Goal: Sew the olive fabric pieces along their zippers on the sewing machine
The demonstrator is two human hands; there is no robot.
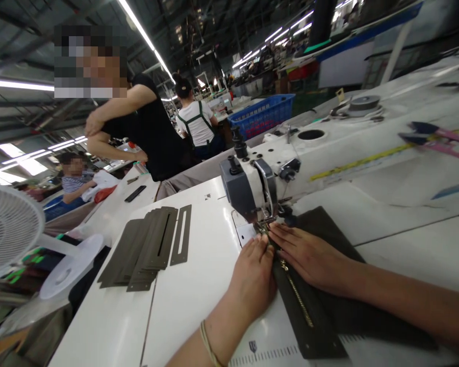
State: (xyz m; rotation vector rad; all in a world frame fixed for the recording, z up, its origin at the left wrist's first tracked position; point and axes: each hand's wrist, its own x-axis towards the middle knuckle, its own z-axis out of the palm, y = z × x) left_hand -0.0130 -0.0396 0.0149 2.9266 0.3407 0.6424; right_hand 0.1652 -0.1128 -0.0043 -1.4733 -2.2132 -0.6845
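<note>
One number came close to legible: near six o'clock, the printed scale [268, 353] on the white table [176, 300] bore a dark mark [253, 346] that seemed to read "10", though blur left the digits unsure. Fine ticks ran to either side of it, and more ticks showed toward five o'clock. At three o'clock, the yellow tape [361, 160] on the machine [340, 133] carried dark graduations too small to read. Just off centre toward eight o'clock, a small dark print [207, 197] on the table was illegible
</note>
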